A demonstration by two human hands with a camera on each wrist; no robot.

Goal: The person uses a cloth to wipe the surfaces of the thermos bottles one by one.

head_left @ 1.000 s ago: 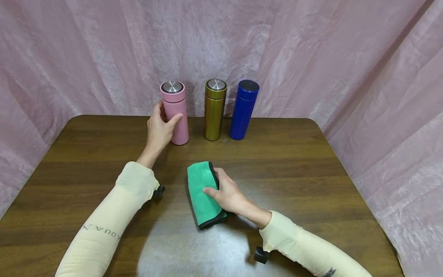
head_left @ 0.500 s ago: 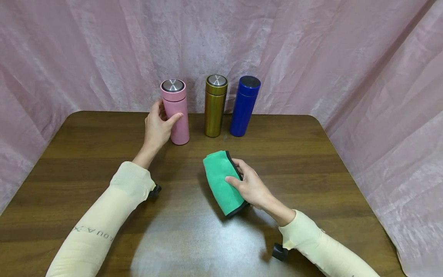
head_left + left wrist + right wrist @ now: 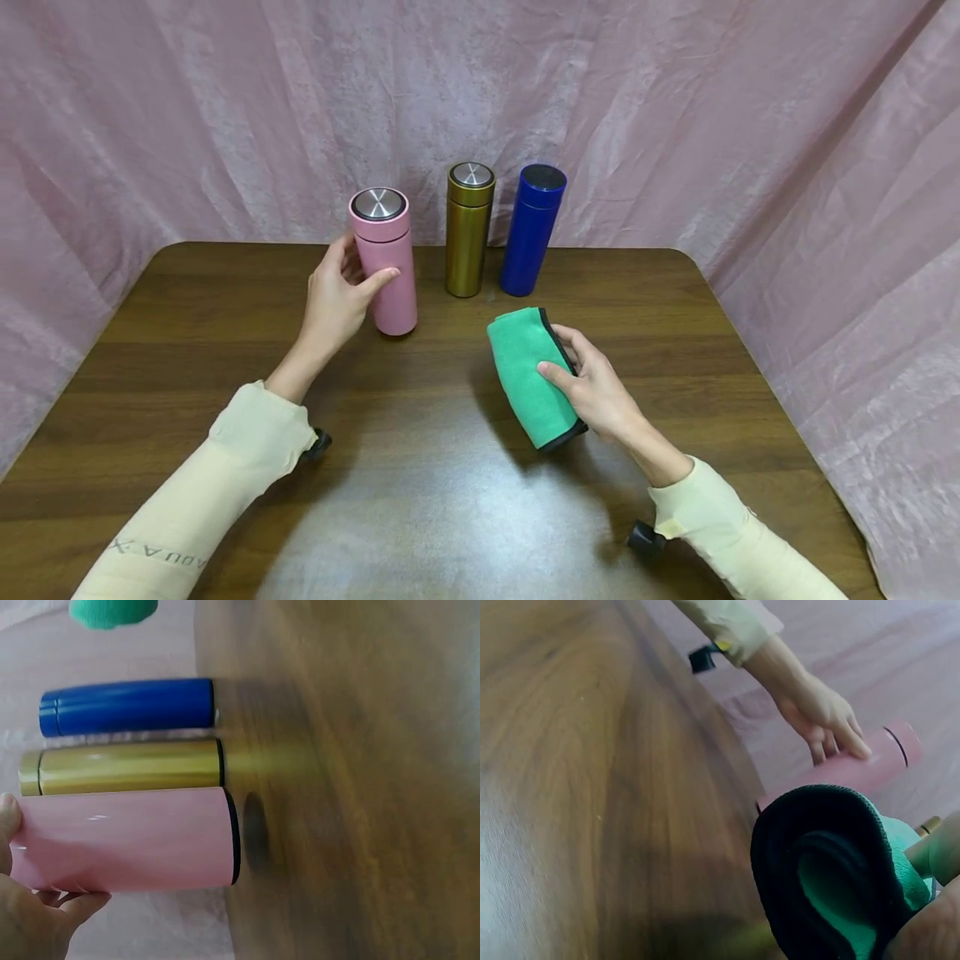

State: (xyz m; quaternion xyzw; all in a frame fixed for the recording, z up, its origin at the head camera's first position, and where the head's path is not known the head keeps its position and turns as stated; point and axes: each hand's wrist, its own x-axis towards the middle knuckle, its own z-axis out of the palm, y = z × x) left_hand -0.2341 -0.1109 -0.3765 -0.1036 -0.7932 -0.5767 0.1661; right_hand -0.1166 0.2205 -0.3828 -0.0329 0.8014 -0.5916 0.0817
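Observation:
In the head view my left hand grips a pink thermos bottle round its side, thumb in front. The bottle stands upright, and the left wrist view shows its dark base with a gap to its shadow on the wood. My right hand holds a folded green cloth with black edging, thumb on top and the other fingers partly hidden behind. The cloth hangs over the table with its shadow below. In the right wrist view its rolled end overlaps the pink bottle.
A gold thermos bottle and a blue thermos bottle stand side by side near the back edge of the brown wooden table. Pink curtains hang behind and to the sides.
The green cloth in my right hand has risen and moved right and away from me. My left hand has drawn the pink thermos bottle slightly nearer. The gold and blue bottles keep their places.

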